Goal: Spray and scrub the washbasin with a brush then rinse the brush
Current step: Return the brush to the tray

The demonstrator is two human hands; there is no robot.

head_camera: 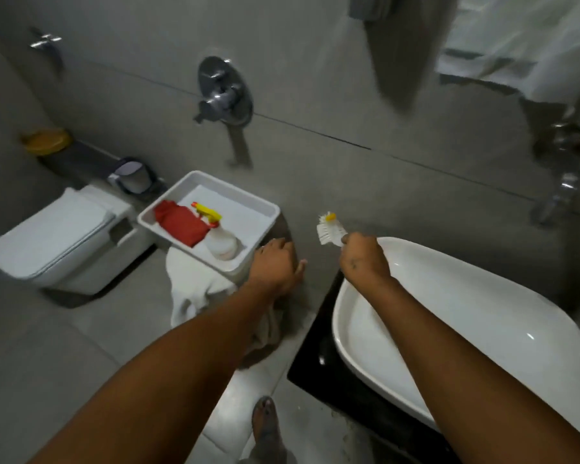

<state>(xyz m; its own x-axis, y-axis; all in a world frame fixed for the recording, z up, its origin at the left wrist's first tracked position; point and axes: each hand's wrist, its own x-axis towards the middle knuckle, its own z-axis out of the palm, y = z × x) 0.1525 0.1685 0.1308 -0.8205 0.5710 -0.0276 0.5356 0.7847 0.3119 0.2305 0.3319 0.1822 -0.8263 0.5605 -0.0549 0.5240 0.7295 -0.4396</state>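
A white oval washbasin (482, 306) sits on a black counter (318, 360) at the right. My right hand (364, 259) is closed around the handle of a white-bristled brush (329, 231) with a yellow tip, held just past the basin's left rim. My left hand (277, 266) hovers beside the near right corner of a white tray (248, 195), fingers loosely curled with nothing in them. Inside the tray lie a clear spray bottle (220, 241) with a yellow-and-red trigger and a red cloth (180, 222).
The tray rests on a stand draped with a white cloth (195, 289). A white toilet (54, 236) stands at the left. A chrome mixer valve and spout (225, 92) are on the grey wall; a chrome tap (563, 182) is above the basin. A foot (265, 420) is on the floor.
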